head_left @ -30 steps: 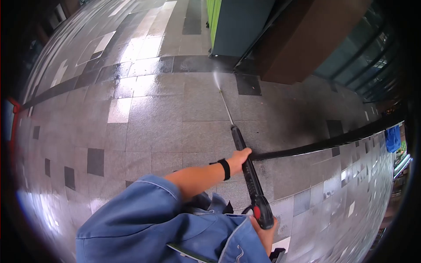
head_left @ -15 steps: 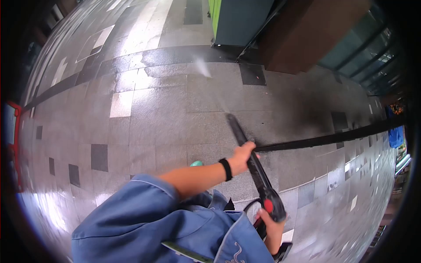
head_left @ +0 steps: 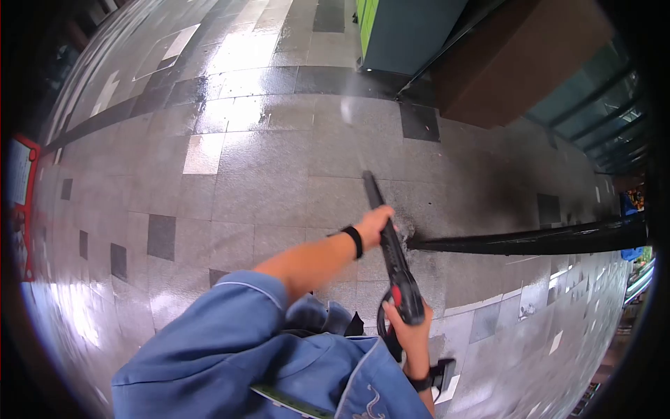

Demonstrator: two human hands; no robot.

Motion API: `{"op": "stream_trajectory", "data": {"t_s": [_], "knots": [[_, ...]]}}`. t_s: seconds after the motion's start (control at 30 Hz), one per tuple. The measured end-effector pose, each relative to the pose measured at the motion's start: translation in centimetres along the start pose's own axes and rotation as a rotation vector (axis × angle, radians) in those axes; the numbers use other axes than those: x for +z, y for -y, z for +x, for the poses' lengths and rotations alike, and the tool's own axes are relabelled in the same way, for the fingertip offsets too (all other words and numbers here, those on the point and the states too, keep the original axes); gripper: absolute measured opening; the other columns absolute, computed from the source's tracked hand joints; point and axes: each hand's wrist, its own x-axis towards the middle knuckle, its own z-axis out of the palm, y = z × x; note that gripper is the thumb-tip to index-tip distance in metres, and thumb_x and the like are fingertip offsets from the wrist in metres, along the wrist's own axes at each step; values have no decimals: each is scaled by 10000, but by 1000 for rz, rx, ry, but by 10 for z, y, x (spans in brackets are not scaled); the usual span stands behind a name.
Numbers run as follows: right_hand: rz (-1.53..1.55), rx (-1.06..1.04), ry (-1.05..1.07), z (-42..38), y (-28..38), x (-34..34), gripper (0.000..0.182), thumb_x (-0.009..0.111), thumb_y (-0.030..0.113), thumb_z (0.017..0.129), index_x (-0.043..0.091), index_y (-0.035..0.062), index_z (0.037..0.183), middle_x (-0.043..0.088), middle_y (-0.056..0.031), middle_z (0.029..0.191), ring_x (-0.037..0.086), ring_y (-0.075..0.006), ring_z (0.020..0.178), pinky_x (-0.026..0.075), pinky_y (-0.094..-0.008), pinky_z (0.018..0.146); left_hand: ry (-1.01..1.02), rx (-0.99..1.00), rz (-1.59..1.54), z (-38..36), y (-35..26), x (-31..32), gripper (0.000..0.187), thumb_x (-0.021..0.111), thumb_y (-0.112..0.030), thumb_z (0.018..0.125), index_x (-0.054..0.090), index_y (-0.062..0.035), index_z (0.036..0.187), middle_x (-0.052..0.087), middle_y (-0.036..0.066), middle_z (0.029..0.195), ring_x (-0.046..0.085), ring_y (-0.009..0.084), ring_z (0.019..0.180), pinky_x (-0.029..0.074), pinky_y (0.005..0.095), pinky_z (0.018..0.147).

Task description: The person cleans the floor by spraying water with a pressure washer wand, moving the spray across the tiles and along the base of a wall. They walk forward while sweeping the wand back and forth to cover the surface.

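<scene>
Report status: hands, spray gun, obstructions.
Left hand forward, right hand rear, both gripping pressure-washer gun. Spray visible ahead, over paving. Black post right of gun, outside spray.

Single head-worn view, facing forward and steeply down over floor (head_left: 272, 164).

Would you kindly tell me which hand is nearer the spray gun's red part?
Right hand: just behind the red part; the left hand holds the spray gun farther forward.
</scene>
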Motion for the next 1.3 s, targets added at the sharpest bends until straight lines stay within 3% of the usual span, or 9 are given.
{"op": "stream_trajectory", "data": {"t_s": [0.13, 0.23, 0.4, 0.53, 0.63, 0.73, 0.97, 1.2, 1.3], "knots": [[238, 91, 200, 45, 26, 26, 214, 694, 79, 672, 549, -5, 805, 546, -16, 613, 525, -77, 524, 411, -208, 476, -411, 38, -110, -19, -72, -33, 218, 537, -212, 737, 420, -69, 851, 455, 86, 677, 516, 204, 565, 456, 415, 518], [306, 140, 169, 34, 25, 12, 197, 680, 54, 676, 573, -18, 824, 567, -30, 625, 546, -90, 537, 425, -206, 487, -531, 105, -150, -53, -72, -14, 253, 538, -199, 721, 409, -25, 852, 425, 79, 678, 500, 206, 545, 453, 423, 515], [260, 202, -142, -38, 32, -22, 197, 679, 28, 663, 568, -38, 812, 565, -43, 627, 544, -98, 528, 436, -218, 493, -140, -42, -122, -51, 7, 40, 205, 556, -197, 724, 463, -58, 842, 462, 96, 647, 511, 209, 524, 437, 377, 472], [-261, 24, -217, -61, 37, -14, 345, 712, 93, 605, 537, -29, 876, 559, -57, 660, 528, -114, 562, 435, -252, 528, 206, -260, -12, -23, 62, 63, 268, 580, -211, 707, 489, -9, 858, 479, 104, 655, 494, 200, 495, 443, 331, 448], [-304, -25, -253, -52, 39, 0, 332, 696, 98, 610, 535, -24, 874, 557, -67, 651, 529, -124, 560, 438, -266, 546, 70, -288, 34, -22, 69, 69, 253, 589, -213, 699, 512, -5, 821, 471, 90, 587, 502, 181, 491, 443, 314, 450], [-344, -67, -221, -19, 29, 12, 324, 697, 97, 607, 540, -20, 865, 560, -66, 655, 533, -126, 565, 434, -266, 536, 196, -127, 44, -1, 32, 40, 267, 593, -225, 697, 495, -19, 835, 503, 110, 581, 520, 198, 492, 452, 352, 453], [213, 120, 8, 94, 75, 35, 135, 649, 43, 659, 579, -21, 754, 566, -46, 591, 545, -109, 494, 433, -229, 467, -217, 78, -161, 10, -91, 16, 274, 536, -148, 723, 395, 24, 883, 478, 129, 698, 539, 215, 511, 492, 361, 459], [-164, -129, -30, 122, 65, 71, 258, 710, 134, 622, 541, 4, 768, 549, -41, 593, 527, -97, 531, 403, -252, 476, -31, -43, -44, 43, -121, 11, 274, 538, -168, 719, 410, 0, 894, 474, 91, 644, 538, 188, 494, 479, 350, 434], [74, 10, 23, 133, 83, 66, 210, 686, 116, 660, 547, -1, 765, 553, -30, 600, 542, -106, 521, 427, -237, 489, -129, -6, -75, 33, -136, 21, 272, 533, -145, 716, 398, 30, 876, 462, 104, 621, 530, 201, 476, 470, 360, 419]]}}
